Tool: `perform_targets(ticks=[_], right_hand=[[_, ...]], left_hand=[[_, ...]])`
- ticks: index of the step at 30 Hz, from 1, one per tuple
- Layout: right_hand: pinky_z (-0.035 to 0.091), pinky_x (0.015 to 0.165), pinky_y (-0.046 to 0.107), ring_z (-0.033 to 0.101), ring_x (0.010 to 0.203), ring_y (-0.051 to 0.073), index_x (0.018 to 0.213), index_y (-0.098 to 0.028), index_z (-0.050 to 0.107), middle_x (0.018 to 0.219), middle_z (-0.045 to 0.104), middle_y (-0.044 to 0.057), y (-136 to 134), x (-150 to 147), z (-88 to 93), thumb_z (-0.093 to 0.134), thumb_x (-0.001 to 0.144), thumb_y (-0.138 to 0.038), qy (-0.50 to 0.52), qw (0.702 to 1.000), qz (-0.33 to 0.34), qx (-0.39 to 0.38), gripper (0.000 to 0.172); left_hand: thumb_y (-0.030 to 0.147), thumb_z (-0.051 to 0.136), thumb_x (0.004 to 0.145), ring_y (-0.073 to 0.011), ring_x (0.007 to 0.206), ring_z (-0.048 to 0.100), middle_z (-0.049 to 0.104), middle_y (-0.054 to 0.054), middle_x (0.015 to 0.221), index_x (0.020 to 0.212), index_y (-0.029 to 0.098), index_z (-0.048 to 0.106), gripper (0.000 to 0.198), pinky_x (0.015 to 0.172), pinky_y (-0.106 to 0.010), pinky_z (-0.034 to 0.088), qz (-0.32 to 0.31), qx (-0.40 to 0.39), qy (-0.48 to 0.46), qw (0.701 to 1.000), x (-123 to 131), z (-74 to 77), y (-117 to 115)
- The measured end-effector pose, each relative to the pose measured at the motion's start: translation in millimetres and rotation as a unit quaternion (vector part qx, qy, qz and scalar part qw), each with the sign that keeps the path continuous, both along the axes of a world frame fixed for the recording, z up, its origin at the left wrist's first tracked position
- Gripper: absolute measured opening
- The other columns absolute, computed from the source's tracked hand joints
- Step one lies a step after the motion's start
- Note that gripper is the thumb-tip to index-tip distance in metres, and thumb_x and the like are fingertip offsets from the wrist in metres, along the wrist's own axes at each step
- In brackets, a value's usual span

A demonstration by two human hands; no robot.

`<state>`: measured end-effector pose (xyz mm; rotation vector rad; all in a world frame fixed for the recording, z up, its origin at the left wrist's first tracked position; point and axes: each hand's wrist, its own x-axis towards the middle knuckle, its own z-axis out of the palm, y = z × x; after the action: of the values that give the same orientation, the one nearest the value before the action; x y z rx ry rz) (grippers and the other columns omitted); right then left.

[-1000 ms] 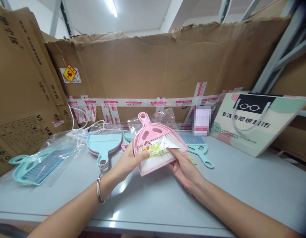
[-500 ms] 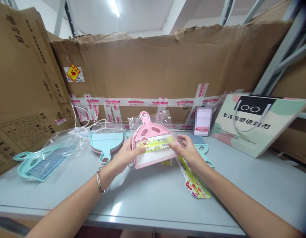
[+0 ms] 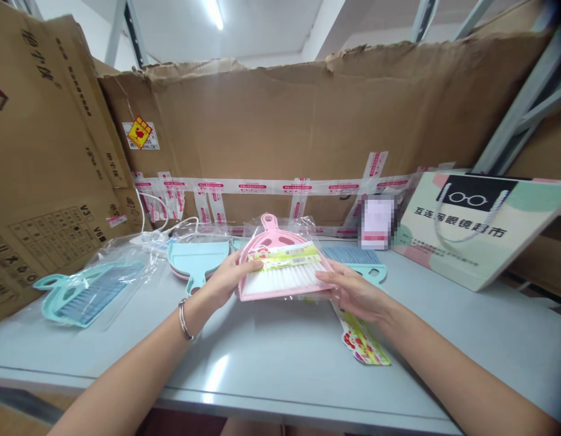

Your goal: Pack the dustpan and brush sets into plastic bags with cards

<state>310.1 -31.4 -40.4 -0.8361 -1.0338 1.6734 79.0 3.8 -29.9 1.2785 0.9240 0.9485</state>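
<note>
Front and centre, the pink dustpan [image 3: 276, 237] sits up in both hands, above the counter [image 3: 262, 369], handle pointing away, with a white-bristled brush [image 3: 282, 281] lying in it and clear plastic showing round its edges. A yellow-green label [image 3: 291, 258] runs across the brush. The left hand [image 3: 224, 281] has its fingers pinching the pan's left side, thumb over the label's end; the right hand [image 3: 359, 292] pinches the right edge near the bristles, some of its fingers hidden behind. Just below that right hand, right of centre, a printed card [image 3: 366, 343] lies on the counter. And look behind: a turquoise brush [image 3: 368, 272] right of centre, a turquoise dustpan [image 3: 198, 257] left of centre, and at the far left a bagged turquoise set [image 3: 87, 297]. A paper bag [image 3: 471, 245] leans at the right, with a big carton [image 3: 280, 121] spanning the back.
</note>
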Motion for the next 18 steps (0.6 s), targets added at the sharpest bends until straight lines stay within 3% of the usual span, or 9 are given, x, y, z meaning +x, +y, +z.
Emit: perform_targets(ticks=[4,7,11,14,18], right_hand=[[0.053,0.061,0.018,0.065,0.071,0.012,0.094,-0.012,0.065,0.092,0.071,0.008,0.3,-1.3,-3.1,0.072,0.064,-0.011,0.021,1.0,-0.001,0.007,0.031],[0.052,0.055,0.014,0.064,0.065,0.01,0.088,-0.011,0.066,0.087,0.071,0.007,5.0,-2.5,-8.0,0.072,0.065,-0.013,0.024,0.998,-0.051,-0.004,0.023],[0.056,0.062,0.015,0.067,0.072,0.012,0.086,-0.013,0.067,0.089,0.072,0.006,6.7,-2.9,-6.6,0.074,0.063,-0.013,0.027,0.994,-0.102,-0.017,0.024],[0.057,0.061,0.017,0.069,0.07,0.015,0.088,-0.013,0.067,0.086,0.072,0.007,4.4,-4.0,-3.7,0.074,0.064,-0.014,0.02,0.991,-0.128,-0.022,0.025],[0.053,0.046,0.015,0.066,0.052,0.014,0.077,-0.012,0.065,0.062,0.07,0.007,2.0,-7.2,-4.7,0.074,0.065,-0.016,-0.005,0.984,-0.175,-0.028,0.016]], left_hand=[[0.035,0.067,0.07,-0.0172,0.068,0.063,0.069,-0.009,0.084,0.099,0.014,0.063,0.036,0.055,-0.025,0.047,0.016,-0.01,0.008,1.0,-3.2,-0.4,2.8],[0.038,0.064,0.073,-0.0102,0.049,0.054,0.067,-0.006,0.077,0.11,0.016,0.059,0.043,0.042,-0.022,0.039,-0.043,-0.004,0.002,0.999,-5.7,4.8,-0.7],[0.025,0.071,0.066,-0.0125,0.068,0.061,0.066,-0.009,0.097,0.123,0.019,0.049,0.061,0.053,-0.021,0.045,-0.122,0.027,-0.021,0.992,-10.1,14.2,-4.4],[0.023,0.073,0.064,-0.0159,0.077,0.063,0.067,-0.01,0.099,0.119,0.018,0.052,0.058,0.06,-0.024,0.047,-0.102,0.034,-0.014,0.994,-10.6,13.8,-2.9],[0.031,0.069,0.07,-0.0153,0.064,0.063,0.07,-0.009,0.08,0.097,0.013,0.06,0.034,0.048,-0.022,0.043,-0.06,-0.002,0.015,0.998,-6.4,6.3,-0.7]])
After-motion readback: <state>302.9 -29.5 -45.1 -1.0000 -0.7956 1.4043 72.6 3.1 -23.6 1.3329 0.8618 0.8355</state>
